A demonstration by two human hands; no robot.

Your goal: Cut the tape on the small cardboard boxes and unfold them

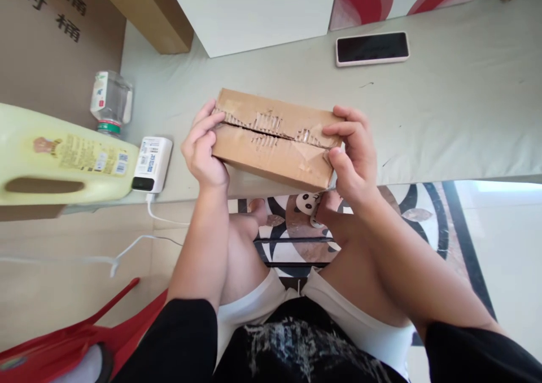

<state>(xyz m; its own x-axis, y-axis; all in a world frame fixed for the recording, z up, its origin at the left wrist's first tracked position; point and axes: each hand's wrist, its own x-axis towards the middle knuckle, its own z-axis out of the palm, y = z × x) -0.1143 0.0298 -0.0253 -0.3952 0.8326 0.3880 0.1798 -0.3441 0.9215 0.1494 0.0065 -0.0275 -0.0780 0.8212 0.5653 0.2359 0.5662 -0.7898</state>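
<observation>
A small brown cardboard box (271, 154) is held just above the near edge of the grey-green table (444, 123). Torn tape and ripped paper run along the seam on its top. My left hand (203, 146) grips the box's left end, fingers curled over the top edge. On the right end sits my right hand (353, 146), its thumb on the near corner and its fingers on top near the seam.
A phone (372, 48) lies face up at the back right. At the left are a yellow jug (55, 157) on its side, a white power bank (151, 164) with a cable, and a clear bottle (110, 102). Cardboard boxes (148, 8) and a white box (254, 10) stand behind.
</observation>
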